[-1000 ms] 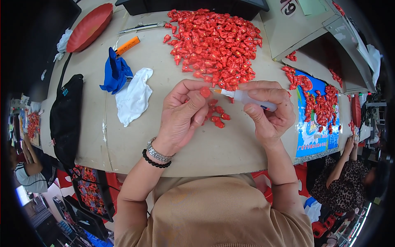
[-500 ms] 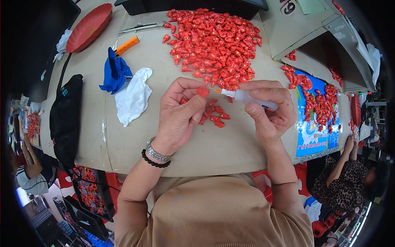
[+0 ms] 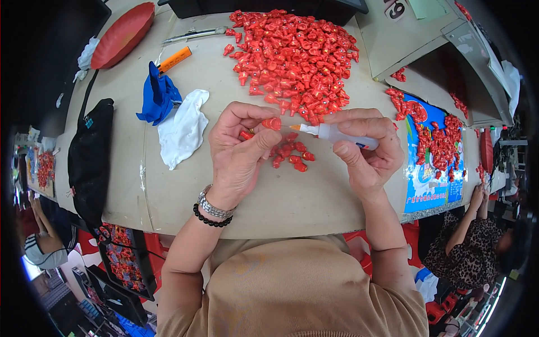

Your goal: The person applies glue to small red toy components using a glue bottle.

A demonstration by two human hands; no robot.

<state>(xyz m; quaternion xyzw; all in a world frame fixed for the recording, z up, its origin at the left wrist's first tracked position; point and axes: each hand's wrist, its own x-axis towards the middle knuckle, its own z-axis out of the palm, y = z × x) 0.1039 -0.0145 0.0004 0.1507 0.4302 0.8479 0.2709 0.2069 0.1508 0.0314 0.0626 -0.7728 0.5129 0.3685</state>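
Note:
Between the thumb and fingers of my left hand is a small red figurine; more red shows inside the curled fingers. My right hand is closed around a translucent white squeeze bottle, held nearly level. Its thin orange-tipped nozzle points left at the figurine, a short gap away. On the table below and between my hands lies a small group of red figurines. Beyond them spreads a large heap of the same red figurines.
Left of my hands are a white cloth, a blue cloth, an orange box cutter and a black bag. Farther back sit a red tray and a black bin. Figurines cover a blue sheet at right, near a person.
My left hand has shifted slightly left, and the figurine in it has turned from end-on to more side-on. My right hand with the bottle has hardly moved.

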